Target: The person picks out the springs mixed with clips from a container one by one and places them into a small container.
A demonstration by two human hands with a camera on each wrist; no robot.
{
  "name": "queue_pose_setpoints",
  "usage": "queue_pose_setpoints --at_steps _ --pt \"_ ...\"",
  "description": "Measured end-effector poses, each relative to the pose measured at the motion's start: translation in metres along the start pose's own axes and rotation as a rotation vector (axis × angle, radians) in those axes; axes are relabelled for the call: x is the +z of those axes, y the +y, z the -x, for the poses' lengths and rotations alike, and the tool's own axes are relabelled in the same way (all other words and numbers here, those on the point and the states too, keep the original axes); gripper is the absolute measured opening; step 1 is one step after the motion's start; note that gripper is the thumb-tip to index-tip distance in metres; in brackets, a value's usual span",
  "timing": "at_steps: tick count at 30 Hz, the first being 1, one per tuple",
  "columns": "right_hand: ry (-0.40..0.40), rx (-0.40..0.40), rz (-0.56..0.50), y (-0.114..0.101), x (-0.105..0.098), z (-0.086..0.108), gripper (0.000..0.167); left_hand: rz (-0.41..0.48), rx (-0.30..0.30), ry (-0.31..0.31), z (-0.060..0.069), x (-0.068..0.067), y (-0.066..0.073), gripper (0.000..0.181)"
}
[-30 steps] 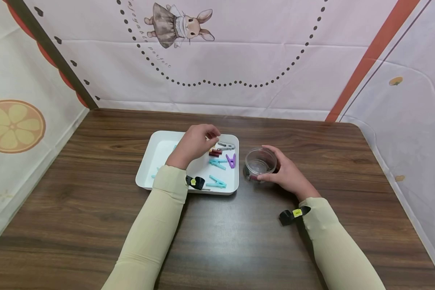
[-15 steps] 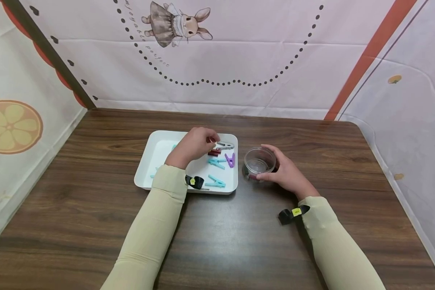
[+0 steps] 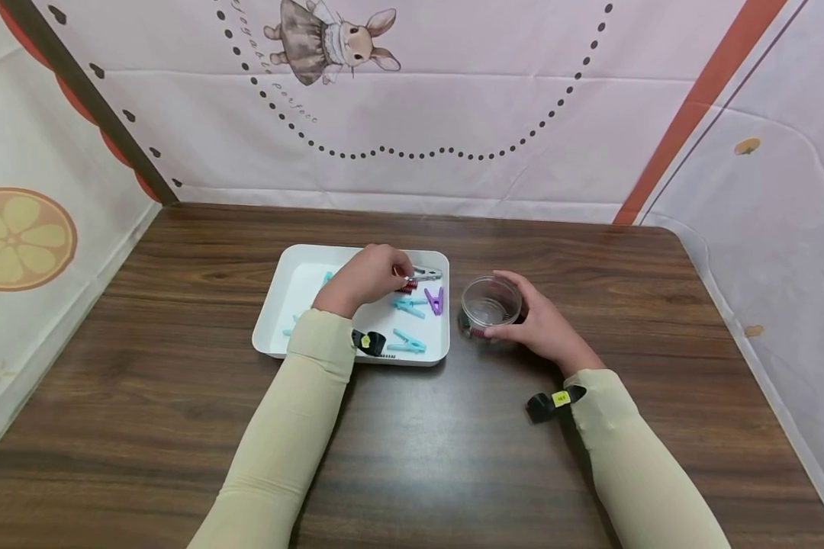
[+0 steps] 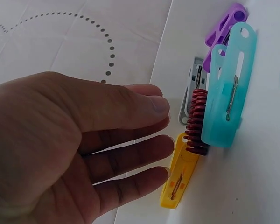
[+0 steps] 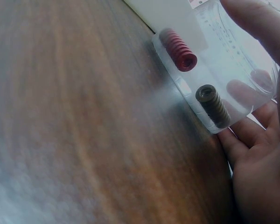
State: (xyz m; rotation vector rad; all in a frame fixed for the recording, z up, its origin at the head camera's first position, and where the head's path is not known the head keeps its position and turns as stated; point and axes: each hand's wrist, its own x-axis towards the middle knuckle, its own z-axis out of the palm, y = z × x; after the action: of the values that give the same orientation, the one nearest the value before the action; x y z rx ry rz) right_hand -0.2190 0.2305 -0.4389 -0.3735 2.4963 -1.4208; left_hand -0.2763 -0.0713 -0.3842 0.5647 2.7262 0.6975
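Observation:
Over the right part of a white tray [image 3: 271, 305], my left hand [image 3: 367, 276] reaches down with its fingertips beside a red coil spring [image 4: 196, 121]. The thumb lies near the forefinger; no object shows between them in the left wrist view. Around the spring lie a yellow clothespin [image 4: 182, 177], a turquoise clothespin [image 4: 231, 93], a purple clothespin [image 3: 435, 301] and a grey clip [image 4: 192, 88]. My right hand [image 3: 545, 324] grips a clear plastic tub [image 3: 489, 279] on the table. Inside it are a red spring [image 5: 178, 49] and a dark bronze spring [image 5: 213, 106].
Another turquoise clothespin [image 3: 407, 343] lies near the tray's front edge. More turquoise pieces at the tray's left are partly hidden by the left arm. The tray and tub stand side by side on the wooden table [image 3: 412, 457], with printed cloth [image 3: 453, 114] behind.
My left hand has lowered slightly toward the red springs, its thumb and fingertips coming closer together. The right hand keeps its grip on the tub in the same place.

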Motion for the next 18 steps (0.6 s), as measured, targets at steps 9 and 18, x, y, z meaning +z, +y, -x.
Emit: queue_pose_setpoints --at_steps 9,18 --pt "0.003 -0.009 -0.005 -0.0001 0.0001 -0.001 0.094 -0.013 0.012 -0.003 -0.001 0.0021 -0.002 0.019" --pt "0.008 -0.006 -0.009 -0.0017 0.0006 -0.0006 0.094 -0.015 0.012 -0.006 -0.0006 0.0042 -0.0031 0.018"
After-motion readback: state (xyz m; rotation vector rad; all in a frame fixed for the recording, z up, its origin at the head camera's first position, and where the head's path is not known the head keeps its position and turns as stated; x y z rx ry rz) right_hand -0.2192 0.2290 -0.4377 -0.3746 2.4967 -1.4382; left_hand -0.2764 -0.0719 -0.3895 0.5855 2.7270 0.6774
